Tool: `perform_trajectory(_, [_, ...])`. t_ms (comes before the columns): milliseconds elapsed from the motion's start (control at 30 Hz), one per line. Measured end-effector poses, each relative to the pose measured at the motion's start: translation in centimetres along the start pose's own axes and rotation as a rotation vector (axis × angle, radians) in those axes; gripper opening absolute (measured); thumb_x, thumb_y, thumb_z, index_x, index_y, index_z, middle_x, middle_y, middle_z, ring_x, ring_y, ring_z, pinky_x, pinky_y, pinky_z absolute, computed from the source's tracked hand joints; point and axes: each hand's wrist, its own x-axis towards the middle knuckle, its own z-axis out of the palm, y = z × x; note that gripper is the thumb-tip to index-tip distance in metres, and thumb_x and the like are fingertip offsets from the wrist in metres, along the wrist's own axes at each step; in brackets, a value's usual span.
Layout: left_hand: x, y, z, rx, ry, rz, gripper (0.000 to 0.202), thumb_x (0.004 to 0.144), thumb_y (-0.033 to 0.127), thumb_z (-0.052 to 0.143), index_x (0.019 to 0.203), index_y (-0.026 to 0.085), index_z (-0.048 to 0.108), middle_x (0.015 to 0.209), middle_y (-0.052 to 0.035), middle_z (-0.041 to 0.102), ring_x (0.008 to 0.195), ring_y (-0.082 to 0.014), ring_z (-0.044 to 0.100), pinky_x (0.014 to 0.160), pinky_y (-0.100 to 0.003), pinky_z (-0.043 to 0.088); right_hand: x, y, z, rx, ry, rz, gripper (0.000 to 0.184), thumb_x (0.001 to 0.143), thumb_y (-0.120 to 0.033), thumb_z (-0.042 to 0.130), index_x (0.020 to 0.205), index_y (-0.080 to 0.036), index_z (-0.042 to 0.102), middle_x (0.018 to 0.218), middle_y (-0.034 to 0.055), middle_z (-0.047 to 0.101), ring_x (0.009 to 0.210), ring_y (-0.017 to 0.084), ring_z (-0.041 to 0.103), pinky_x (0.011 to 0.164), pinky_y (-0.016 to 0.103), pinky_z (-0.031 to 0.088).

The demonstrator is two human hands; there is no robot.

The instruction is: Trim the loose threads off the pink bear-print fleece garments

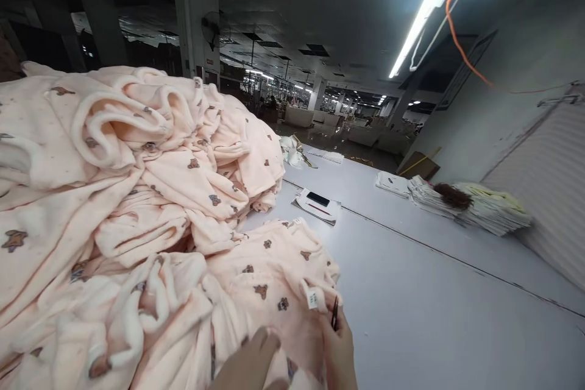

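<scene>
A pale pink fleece garment printed with small brown bears lies spread at the table edge of a large heap. My right hand is closed around small dark thread snips, their points upward, by the garment's right edge. Close to its fingers, a white label shows on the fabric. My left hand is over the garment, lower and to the left; its fingers are smeared by motion, and whether they pinch the cloth I cannot tell.
The heap of matching pink fleece fills the left side. On the pale table lie a phone and pencil on papers. Folded white cloth stacks sit by the right wall. A lit tube lamp hangs above.
</scene>
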Motion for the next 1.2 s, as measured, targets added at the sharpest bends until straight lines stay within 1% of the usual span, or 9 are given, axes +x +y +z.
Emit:
perform_trajectory(133, [5.8, 3.3, 1.3, 0.174, 0.143, 0.128, 0.04, 0.083, 0.03, 0.053, 0.123, 0.025, 0.05, 0.113, -0.0062, 0.058, 0.106, -0.0221, 0.055, 0.091, -0.034, 0.044, -4.2, 1.7, -1.4, 0.112, 0.025, 0.036, 0.042, 0.063, -0.051, 0.068, 0.087, -0.017, 0.07, 0.088, 0.0073, 0.074, 0.088, 0.028, 0.066, 0.075, 0.032, 0.052])
perform_trajectory(267, [8.1, 2.5, 4.4, 0.286, 0.066, 0.094, 0.017, 0.077, 0.02, 0.052, 0.089, 0.017, 0.064, 0.092, -0.0078, 0.063, 0.088, -0.0243, 0.06, 0.079, -0.036, 0.046, -4.4, 3.3, -4.3, 0.114, 0.172, 0.163, 0.038, 0.059, -0.055, 0.069, 0.072, -0.019, 0.065, 0.074, 0.0045, 0.07, 0.081, 0.027, 0.063, 0.072, 0.031, 0.049])
perform_trajectory(433, [7.0, 1.2, 6.6, 0.373, 0.029, 0.125, 0.02, 0.08, 0.015, 0.045, 0.092, 0.017, 0.061, 0.101, -0.0106, 0.061, 0.092, -0.0244, 0.058, 0.079, -0.037, 0.045, -1.6, 3.2, -6.4, 0.111, 0.229, 0.27, 0.046, 0.056, -0.046, 0.077, 0.093, -0.02, 0.065, 0.089, 0.0044, 0.069, 0.094, 0.026, 0.058, 0.078, 0.029, 0.044])
perform_trajectory(533, [6.5, 1.1, 6.7, 0.445, 0.005, 0.177, 0.017, 0.08, 0.015, 0.047, 0.085, 0.018, 0.063, 0.103, -0.0121, 0.061, 0.094, -0.0268, 0.057, 0.079, -0.039, 0.044, -0.1, 2.5, -5.4, 0.225, 0.116, 0.295, 0.029, 0.064, -0.045, 0.072, 0.072, -0.019, 0.063, 0.07, -0.0001, 0.065, 0.07, 0.018, 0.057, 0.063, 0.024, 0.044])
perform_trajectory(633, [6.5, 0.7, 6.7, 0.484, -0.011, 0.333, 0.014, 0.073, 0.018, 0.059, 0.086, 0.019, 0.064, 0.124, -0.0113, 0.058, 0.115, -0.0335, 0.049, 0.094, -0.046, 0.037, 0.2, 2.0, -4.5, 0.383, -0.013, 0.374, 0.041, 0.074, -0.051, 0.062, 0.053, -0.022, 0.044, 0.038, -0.0093, 0.036, 0.038, 0.007, 0.029, 0.041, 0.021, 0.028])
perform_trajectory(733, [6.5, 0.5, 6.9, 0.449, -0.041, 0.266, 0.023, 0.07, 0.026, 0.066, 0.092, 0.018, 0.063, 0.116, -0.011, 0.063, 0.104, -0.0331, 0.054, 0.09, -0.046, 0.039, -0.5, 1.6, -4.5, 0.508, -0.098, 0.429, 0.047, 0.076, -0.054, 0.059, 0.051, -0.024, 0.033, 0.033, -0.0136, 0.021, 0.036, 0.004, 0.011, 0.037, 0.02, 0.016])
perform_trajectory(933, [6.6, 0.7, 6.9, 0.371, 0.004, 0.248, 0.065, 0.072, 0.023, 0.061, 0.133, 0.023, 0.04, 0.119, -0.0105, 0.064, 0.092, -0.0289, 0.062, 0.077, -0.037, 0.044, -1.9, 0.0, -4.8, 0.602, -0.142, 0.445, 0.051, 0.073, -0.051, 0.066, 0.049, -0.022, 0.033, 0.03, -0.013, 0.024, 0.035, 0.001, 0.011, 0.038, 0.018, 0.012])
perform_trajectory(1067, [6.3, 0.2, 7.1, 0.436, 0.049, 0.287, 0.046, 0.076, 0.013, 0.047, 0.122, 0.021, 0.053, 0.111, -0.0125, 0.066, 0.09, -0.0306, 0.063, 0.077, -0.042, 0.047, -2.4, -0.9, -4.5, 0.611, -0.118, 0.42, 0.041, 0.07, -0.05, 0.072, 0.06, -0.018, 0.048, 0.031, -0.0146, 0.026, 0.034, 0.001, 0.008, 0.036, 0.017, 0.009])
perform_trajectory(1200, [5.7, 0.9, 6.5, 0.216, 0.155, 0.362, 0.033, 0.08, 0.021, 0.052, 0.113, 0.02, 0.055, 0.109, -0.0126, 0.062, 0.097, -0.0284, 0.06, 0.082, -0.04, 0.048, -2.9, -1.4, -4.2, 0.602, -0.078, 0.384, 0.043, 0.07, -0.049, 0.073, 0.096, -0.019, 0.058, 0.042, -0.013, 0.04, 0.031, 0.002, 0.019, 0.032, 0.015, 0.014])
